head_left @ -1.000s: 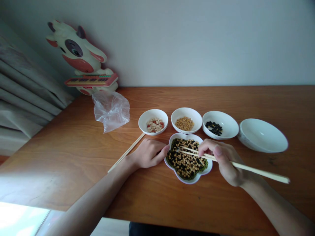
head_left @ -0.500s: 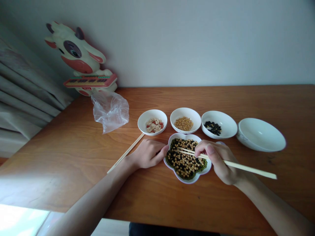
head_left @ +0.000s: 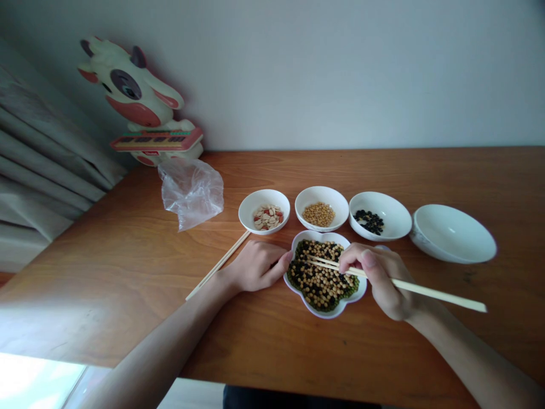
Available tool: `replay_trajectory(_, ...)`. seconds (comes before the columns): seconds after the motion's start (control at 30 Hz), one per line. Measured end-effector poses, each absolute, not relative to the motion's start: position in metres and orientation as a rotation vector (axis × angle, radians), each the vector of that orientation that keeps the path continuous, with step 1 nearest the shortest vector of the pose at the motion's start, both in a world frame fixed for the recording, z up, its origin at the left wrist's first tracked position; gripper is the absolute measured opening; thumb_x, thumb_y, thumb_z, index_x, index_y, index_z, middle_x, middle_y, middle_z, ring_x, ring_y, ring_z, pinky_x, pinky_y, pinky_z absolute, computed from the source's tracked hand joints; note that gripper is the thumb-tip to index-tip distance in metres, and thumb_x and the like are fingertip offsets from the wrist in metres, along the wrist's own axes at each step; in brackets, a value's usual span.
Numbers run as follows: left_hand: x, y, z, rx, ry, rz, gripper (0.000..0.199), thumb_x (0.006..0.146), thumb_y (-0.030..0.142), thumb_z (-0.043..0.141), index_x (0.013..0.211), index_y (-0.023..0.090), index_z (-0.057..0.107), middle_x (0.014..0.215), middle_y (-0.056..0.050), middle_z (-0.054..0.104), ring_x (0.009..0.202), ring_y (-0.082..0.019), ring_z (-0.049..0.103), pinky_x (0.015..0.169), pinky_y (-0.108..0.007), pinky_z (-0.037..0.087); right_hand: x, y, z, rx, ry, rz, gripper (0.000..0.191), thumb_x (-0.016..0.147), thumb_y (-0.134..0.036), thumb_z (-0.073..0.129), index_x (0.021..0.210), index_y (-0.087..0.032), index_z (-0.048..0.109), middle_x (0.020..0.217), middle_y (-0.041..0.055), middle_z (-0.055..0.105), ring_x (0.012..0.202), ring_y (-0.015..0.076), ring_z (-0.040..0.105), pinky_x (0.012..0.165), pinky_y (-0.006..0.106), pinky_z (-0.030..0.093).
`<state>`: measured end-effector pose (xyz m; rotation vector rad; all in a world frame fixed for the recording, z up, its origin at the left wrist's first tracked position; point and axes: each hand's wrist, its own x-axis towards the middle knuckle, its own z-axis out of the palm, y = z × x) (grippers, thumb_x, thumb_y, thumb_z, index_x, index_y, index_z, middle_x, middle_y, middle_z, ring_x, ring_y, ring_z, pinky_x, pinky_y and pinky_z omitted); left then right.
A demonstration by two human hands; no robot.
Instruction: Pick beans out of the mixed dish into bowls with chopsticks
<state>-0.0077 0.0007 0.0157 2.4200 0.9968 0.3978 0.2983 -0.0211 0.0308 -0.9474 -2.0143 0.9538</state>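
Furthest left hangs a grey curtain (head_left: 46,182), then a cow-shaped toy (head_left: 136,94) with a keyboard; its small red label (head_left: 150,153) bears pale marks too tiny for me to read. A crumpled clear bag (head_left: 191,196) lies before it on the wooden table (head_left: 264,352). Next, loose chopsticks (head_left: 217,267) slant behind my left forearm. My left hand (head_left: 258,266) rests with fingers curled together, thumb touching the rim of the flower-shaped dish (head_left: 327,313); I cannot tell whether they pinch it. Behind stand a bowl of pale and reddish pieces (head_left: 255,200), then a bowl of yellow beans (head_left: 338,200). The dish, full of yellow, black and green beans, sits in front of me, below my working chopsticks (head_left: 438,292), which my right hand (head_left: 385,278) pinches, tips among the beans. Behind that hand is a bowl of black beans (head_left: 394,218); rightmost, a larger white bowl (head_left: 455,236), its outside pattern too faint to make out.
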Motion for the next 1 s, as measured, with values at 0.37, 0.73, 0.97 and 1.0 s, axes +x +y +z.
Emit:
replay_trajectory(0.37, -0.0073, 0.001, 0.0171, 2.424, 0.995, 0.399, 0.047, 0.114, 0.035, 0.03, 0.075, 0.019, 0.053, 0.077, -0.004, 0.067, 0.066, -0.014, 0.055, 0.069, -0.029, 0.041, 0.2987, -0.0211, 0.0279, -0.879, -1.972, 0.881, 0.048, 0.114, -0.037, 0.034, 0.09, -0.023, 0.072, 0.081, 0.0041, 0.074, 0.072, 0.0202, 0.068, 0.067, 0.035, 0.047)
replay_trajectory(0.73, -0.0071, 0.0012, 0.0159, 2.427, 0.99, 0.406, 0.048, 0.114, 0.035, 0.03, 0.075, 0.018, 0.051, 0.074, -0.003, 0.064, 0.063, -0.013, 0.051, 0.067, -0.029, 0.037, 0.3016, -0.0217, 0.0254, -0.86, -1.895, 0.906, 0.057, 0.114, -0.048, 0.029, 0.087, -0.023, 0.072, 0.079, 0.0044, 0.073, 0.07, 0.02, 0.067, 0.064, 0.035, 0.047)
replay_trajectory(0.97, -0.0076, 0.0006, 0.0162, 2.426, 0.985, 0.41, 0.047, 0.114, 0.035, 0.03, 0.076, 0.018, 0.052, 0.075, -0.003, 0.065, 0.063, -0.013, 0.051, 0.067, -0.029, 0.037, 0.3001, -0.0201, 0.0269, -0.925, -1.96, 0.935, 0.063, 0.113, -0.059, 0.023, 0.088, -0.023, 0.068, 0.073, 0.0018, 0.067, 0.06, 0.0163, 0.059, 0.058, 0.033, 0.041)
replay_trajectory(1.0, -0.0076, 0.0004, 0.0164, 2.424, 0.987, 0.41, 0.047, 0.114, 0.035, 0.031, 0.076, 0.018, 0.052, 0.075, -0.003, 0.065, 0.063, -0.013, 0.051, 0.066, -0.029, 0.037, 0.2997, -0.0202, 0.0273, -0.93, -1.968, 0.928, 0.063, 0.113, -0.059, 0.023, 0.087, -0.023, 0.068, 0.073, 0.0016, 0.067, 0.06, 0.0161, 0.059, 0.058, 0.033, 0.04)
